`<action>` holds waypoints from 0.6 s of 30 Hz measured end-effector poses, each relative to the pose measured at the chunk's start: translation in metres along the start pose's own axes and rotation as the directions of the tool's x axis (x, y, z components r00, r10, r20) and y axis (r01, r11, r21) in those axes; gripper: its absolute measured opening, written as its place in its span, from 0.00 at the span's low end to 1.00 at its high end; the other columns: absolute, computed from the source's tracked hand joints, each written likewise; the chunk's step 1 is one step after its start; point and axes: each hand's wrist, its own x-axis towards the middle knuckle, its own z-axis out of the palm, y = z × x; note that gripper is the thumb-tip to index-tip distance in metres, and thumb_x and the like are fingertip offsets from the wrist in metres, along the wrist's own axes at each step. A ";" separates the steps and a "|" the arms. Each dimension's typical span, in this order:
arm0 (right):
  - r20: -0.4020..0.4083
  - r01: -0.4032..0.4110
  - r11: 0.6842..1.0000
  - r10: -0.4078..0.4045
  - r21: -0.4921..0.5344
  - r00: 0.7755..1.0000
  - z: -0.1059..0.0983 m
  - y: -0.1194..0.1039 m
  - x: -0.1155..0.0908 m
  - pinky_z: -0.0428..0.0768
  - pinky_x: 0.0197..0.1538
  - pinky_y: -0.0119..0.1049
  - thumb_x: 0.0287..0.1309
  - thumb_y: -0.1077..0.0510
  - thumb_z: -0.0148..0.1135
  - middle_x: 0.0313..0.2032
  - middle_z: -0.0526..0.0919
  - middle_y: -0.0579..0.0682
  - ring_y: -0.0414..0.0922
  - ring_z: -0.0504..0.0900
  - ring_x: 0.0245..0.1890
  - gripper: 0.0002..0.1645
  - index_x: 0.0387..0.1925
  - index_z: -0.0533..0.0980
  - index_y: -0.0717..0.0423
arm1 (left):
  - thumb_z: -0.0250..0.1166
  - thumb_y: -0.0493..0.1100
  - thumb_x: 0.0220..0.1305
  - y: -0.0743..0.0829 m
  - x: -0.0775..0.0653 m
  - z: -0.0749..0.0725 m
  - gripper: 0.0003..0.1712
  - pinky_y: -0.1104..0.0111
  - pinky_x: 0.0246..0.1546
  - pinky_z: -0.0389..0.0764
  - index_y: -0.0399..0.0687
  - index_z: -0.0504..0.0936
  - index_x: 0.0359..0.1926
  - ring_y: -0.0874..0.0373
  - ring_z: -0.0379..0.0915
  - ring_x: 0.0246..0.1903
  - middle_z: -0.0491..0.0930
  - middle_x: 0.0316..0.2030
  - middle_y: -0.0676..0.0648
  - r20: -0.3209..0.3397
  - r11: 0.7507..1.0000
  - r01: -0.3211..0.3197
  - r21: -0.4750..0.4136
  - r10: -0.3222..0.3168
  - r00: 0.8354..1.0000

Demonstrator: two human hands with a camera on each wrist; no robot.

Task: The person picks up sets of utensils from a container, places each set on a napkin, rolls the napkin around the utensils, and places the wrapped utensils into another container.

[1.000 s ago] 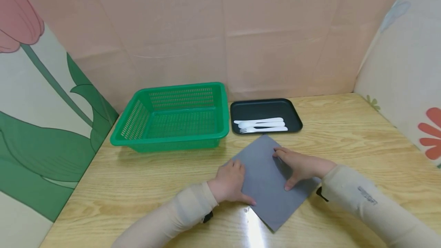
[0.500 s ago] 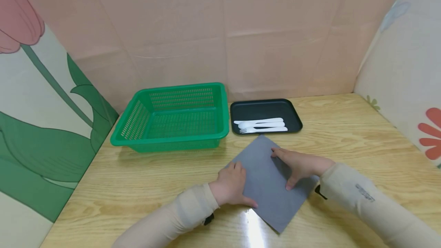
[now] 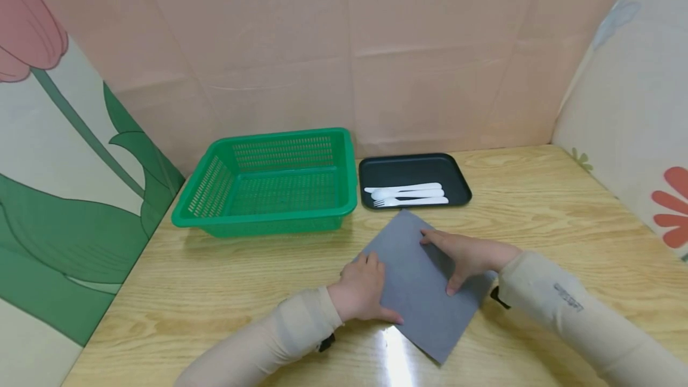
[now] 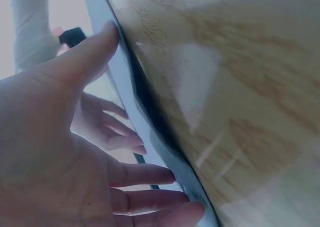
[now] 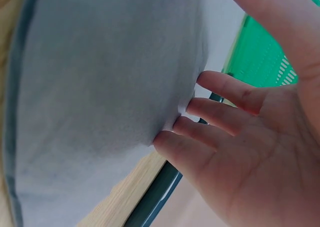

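A flat grey cloth (image 3: 411, 279) lies cornerwise on the wooden table in the head view. Along its left edge rests my left hand (image 3: 359, 288), thumb spread toward me and fingertips on the cloth. In the left wrist view, that thumb and the fingertips (image 4: 192, 212) touch the cloth's edge (image 4: 172, 154). My right hand (image 3: 470, 260) is over the cloth's right part, thumb and fingers spread apart. In the right wrist view, its fingertips (image 5: 162, 138) press into the cloth (image 5: 100, 82) and dent it slightly. Neither hand is curled round the cloth.
Behind the cloth stands a black tray (image 3: 414, 171) holding a white plastic knife (image 3: 405, 188), spoon (image 3: 381, 194) and fork (image 3: 411, 202). A green basket (image 3: 263, 217) is at the back left of the wooden table (image 3: 226, 279). Walls border the back and sides.
The cloth has turned slightly: its near corner has shifted right and its far corner left. My right hand has slid a little leftward, and my left hand a little to the right.
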 end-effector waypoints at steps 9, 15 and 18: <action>0.004 0.012 1.000 -0.012 0.020 1.000 -0.001 0.001 0.000 0.53 0.66 0.61 0.28 0.54 0.80 0.69 0.49 0.69 0.67 0.51 0.68 0.59 0.63 0.59 0.65 | 0.48 0.86 0.41 0.000 0.000 -0.001 0.53 0.74 0.19 0.69 0.44 0.74 0.49 0.61 0.68 0.36 0.70 0.37 0.50 0.001 1.000 -0.002 0.009 0.002 1.000; 0.013 0.009 0.999 -0.009 0.034 1.000 -0.002 0.002 0.000 0.52 0.67 0.62 0.28 0.54 0.80 0.70 0.49 0.69 0.67 0.50 0.69 0.59 0.63 0.59 0.65 | 0.48 0.85 0.41 0.000 0.000 -0.001 0.53 0.74 0.19 0.68 0.44 0.74 0.48 0.61 0.68 0.35 0.70 0.36 0.50 0.001 1.000 -0.003 0.002 0.003 1.000; 0.022 0.000 0.999 -0.001 0.044 1.000 -0.002 0.002 0.000 0.52 0.67 0.62 0.29 0.55 0.80 0.70 0.48 0.68 0.66 0.49 0.69 0.58 0.63 0.59 0.64 | 0.49 0.85 0.41 0.000 0.000 -0.001 0.53 0.74 0.20 0.69 0.44 0.73 0.49 0.62 0.68 0.35 0.70 0.36 0.50 0.004 1.000 0.002 -0.008 -0.002 1.000</action>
